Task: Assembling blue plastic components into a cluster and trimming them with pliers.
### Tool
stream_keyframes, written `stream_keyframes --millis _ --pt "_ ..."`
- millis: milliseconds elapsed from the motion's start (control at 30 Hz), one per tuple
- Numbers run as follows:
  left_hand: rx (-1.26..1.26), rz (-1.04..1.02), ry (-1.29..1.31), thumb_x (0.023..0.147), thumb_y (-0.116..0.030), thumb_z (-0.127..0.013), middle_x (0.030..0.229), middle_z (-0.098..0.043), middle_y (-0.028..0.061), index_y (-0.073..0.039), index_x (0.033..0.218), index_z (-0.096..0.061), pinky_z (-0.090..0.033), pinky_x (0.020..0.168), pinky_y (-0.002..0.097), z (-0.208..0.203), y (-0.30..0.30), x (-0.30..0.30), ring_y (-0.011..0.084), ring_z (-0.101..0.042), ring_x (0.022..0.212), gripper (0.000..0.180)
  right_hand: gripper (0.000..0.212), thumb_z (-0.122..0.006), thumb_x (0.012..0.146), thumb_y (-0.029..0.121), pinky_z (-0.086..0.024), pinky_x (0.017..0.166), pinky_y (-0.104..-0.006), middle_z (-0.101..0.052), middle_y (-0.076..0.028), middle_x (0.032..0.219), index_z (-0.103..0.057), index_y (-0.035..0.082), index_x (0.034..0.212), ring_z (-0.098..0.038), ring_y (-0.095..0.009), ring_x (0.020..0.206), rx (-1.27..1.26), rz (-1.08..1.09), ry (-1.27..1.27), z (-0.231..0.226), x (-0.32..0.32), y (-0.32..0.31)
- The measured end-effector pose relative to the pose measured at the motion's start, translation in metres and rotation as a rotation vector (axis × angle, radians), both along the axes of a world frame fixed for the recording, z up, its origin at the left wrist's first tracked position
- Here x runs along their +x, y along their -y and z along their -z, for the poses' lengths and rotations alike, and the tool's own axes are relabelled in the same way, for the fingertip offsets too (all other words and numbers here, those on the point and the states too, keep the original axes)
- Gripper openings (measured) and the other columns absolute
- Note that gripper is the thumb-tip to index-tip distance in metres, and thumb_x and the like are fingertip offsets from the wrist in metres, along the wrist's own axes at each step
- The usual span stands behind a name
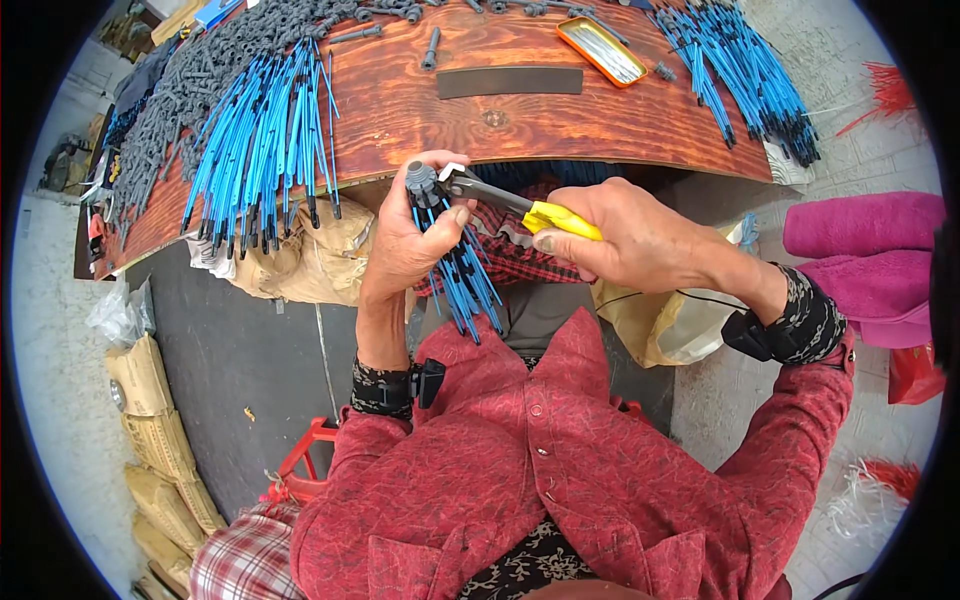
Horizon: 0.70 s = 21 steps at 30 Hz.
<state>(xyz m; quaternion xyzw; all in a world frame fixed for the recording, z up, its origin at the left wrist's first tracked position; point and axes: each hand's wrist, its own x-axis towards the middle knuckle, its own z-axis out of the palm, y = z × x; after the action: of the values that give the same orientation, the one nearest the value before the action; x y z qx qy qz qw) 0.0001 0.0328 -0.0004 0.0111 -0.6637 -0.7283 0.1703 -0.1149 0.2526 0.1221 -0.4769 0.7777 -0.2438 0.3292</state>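
My left hand is closed round a grey ridged plastic hub. Thin blue rods, which look like umbrella ribs with dark tips, hang in a bundle below it, over my lap. In my right hand is a pair of pliers with yellow grips and dark metal jaws. The jaws reach leftward to the hub's side, by my left fingertips. A small white piece shows at their tip; what it is, and whether the jaws grip anything, I cannot tell.
On the wooden table lie heaped grey hubs, blue rods at left, more rods at right, a dark strip and an orange-rimmed tin of thin wires. Paper sacks line the left floor; purple towels lie right.
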Motion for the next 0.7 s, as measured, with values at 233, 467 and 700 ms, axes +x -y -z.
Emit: stream_keyframes --millis 233,467,700 --pt "0.113 -0.004 -0.04 0.086 -0.004 -0.069 0.094 -0.059 0.0055 -0.001 0.136 -0.046 -0.052 0.078 0.0325 0.001 0.0 -0.002 0.0146 -0.059 0.082 0.054 0.032 -0.061 0.1 0.032 -0.048 0.054 -0.0307 -0.058 -0.002 0.07 -0.058 0.002 0.089 -0.058 -0.011 0.059 -0.043 0.098 0.292 0.007 -0.003 0.005" --pt "0.199 0.072 -0.097 0.085 -0.01 -0.073 0.088 -0.055 0.0053 0.001 0.14 -0.043 -0.051 0.076 0.0362 0.001 -0.001 -0.001 0.0162 -0.055 0.08 0.064 0.031 -0.06 0.101 0.032 -0.049 0.057 -0.0276 -0.059 -0.002 0.075 -0.059 0.001 0.094 -0.058 -0.009 0.062 -0.036 0.014 0.34 0.001 -0.015 0.005" --pt "0.209 0.08 -0.054 0.087 -0.001 -0.07 0.107 -0.061 0.005 -0.002 0.131 -0.05 -0.057 0.085 0.0317 0.009 0.005 0.002 0.0144 -0.065 0.095 0.049 0.032 -0.06 0.102 0.034 -0.049 0.059 -0.0261 -0.058 -0.001 0.076 -0.06 0.002 0.097 -0.058 -0.008 0.063 -0.003 -0.029 0.323 0.001 -0.013 0.004"
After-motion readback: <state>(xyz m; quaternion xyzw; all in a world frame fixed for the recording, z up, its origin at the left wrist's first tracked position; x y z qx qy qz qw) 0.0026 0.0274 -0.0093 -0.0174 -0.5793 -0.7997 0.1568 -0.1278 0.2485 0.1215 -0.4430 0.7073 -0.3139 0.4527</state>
